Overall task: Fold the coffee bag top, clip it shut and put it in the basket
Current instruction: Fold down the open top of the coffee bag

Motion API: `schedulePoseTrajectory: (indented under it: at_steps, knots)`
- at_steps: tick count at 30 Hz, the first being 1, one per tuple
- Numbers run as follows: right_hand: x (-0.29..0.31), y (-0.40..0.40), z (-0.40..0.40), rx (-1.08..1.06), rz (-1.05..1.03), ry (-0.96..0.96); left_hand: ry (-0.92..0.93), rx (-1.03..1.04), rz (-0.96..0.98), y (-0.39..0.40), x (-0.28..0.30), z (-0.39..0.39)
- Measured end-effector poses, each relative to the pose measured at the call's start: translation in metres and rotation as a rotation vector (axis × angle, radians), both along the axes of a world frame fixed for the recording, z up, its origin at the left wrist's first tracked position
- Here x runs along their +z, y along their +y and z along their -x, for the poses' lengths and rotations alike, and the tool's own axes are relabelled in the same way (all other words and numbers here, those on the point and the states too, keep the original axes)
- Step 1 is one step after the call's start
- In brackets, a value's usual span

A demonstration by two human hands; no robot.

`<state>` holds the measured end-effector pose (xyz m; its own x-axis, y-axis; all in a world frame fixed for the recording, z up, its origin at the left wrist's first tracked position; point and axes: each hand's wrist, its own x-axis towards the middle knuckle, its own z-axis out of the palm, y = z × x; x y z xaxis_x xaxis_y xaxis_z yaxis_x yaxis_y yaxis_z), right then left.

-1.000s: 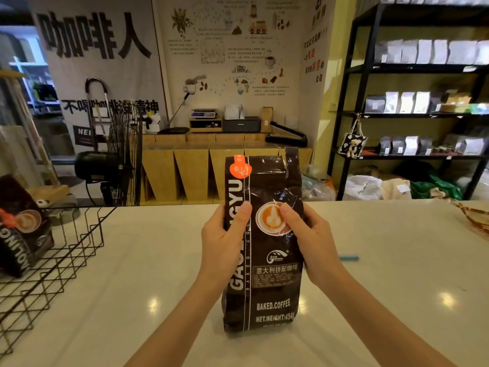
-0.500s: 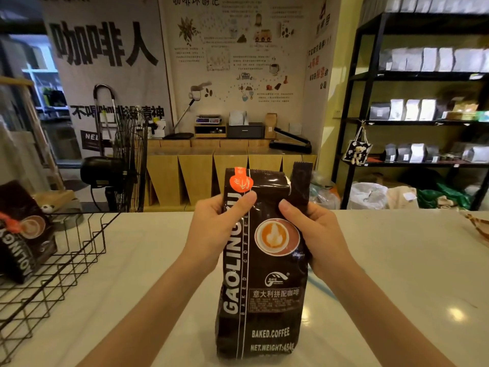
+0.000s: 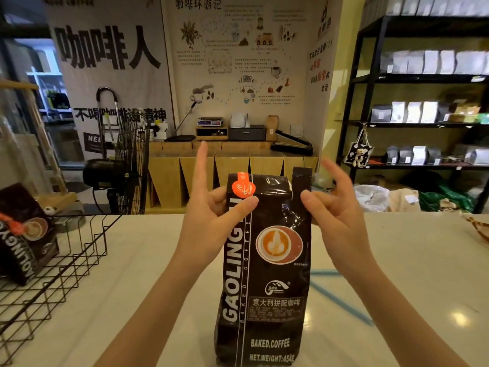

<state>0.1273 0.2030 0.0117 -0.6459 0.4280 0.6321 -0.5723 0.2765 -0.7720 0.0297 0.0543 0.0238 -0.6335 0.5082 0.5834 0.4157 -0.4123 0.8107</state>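
Observation:
A dark brown coffee bag [image 3: 264, 274] with an orange latte picture stands upright on the white counter [image 3: 132, 300], right in front of me. My left hand [image 3: 211, 221] grips its top left corner, thumb on the front and index finger pointing up. My right hand [image 3: 336, 215] pinches the top right edge with its thumb, the other fingers spread upward. A narrow flap [image 3: 301, 176] of the bag top sticks up at the right. A thin blue clip [image 3: 341, 300] lies on the counter just right of the bag. The black wire basket [image 3: 79, 247] stands at the left.
Another coffee bag [image 3: 23, 234] leans inside the basket. A fan [image 3: 127, 165] stands behind the counter at the left. Black shelves [image 3: 423, 123] with pouches fill the right. Something brown [image 3: 476, 229] lies at the counter's far right edge.
Both hands have slid from the middle of the bag up to its top corners. The index fingers have lifted off. The bag now looks nearer and larger.

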Motion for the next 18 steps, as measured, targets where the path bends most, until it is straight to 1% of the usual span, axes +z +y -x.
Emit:
schedulePoseTrajectory:
  at_steps: [2,4,6,8,10,12,15,18]
  knots:
    - [0.001,0.0,-0.002,-0.029,-0.1,0.045,0.151,0.062,0.079,-0.003,0.006,0.0]
    - [0.003,0.003,-0.004,-0.036,-0.212,0.017,0.263,0.131,0.198,-0.006,0.01,0.004]
    - [0.007,0.009,-0.008,-0.023,-0.271,-0.072,0.295,0.145,0.318,-0.009,0.014,0.005]
    - [0.011,0.014,-0.011,-0.022,-0.322,-0.154,0.315,0.149,0.385,-0.011,0.017,0.005]
    - [0.013,0.015,-0.013,-0.03,-0.352,-0.202,0.311,0.137,0.401,-0.011,0.018,0.005]
    - [0.013,0.016,-0.013,-0.031,-0.35,-0.228,0.253,0.113,0.376,-0.01,0.016,0.005]
    - [0.013,0.018,-0.012,-0.014,-0.31,-0.247,0.157,0.084,0.327,-0.008,0.013,0.005]
    - [0.011,0.019,-0.012,0.014,-0.271,-0.254,0.105,0.059,0.311,-0.008,0.014,0.002]
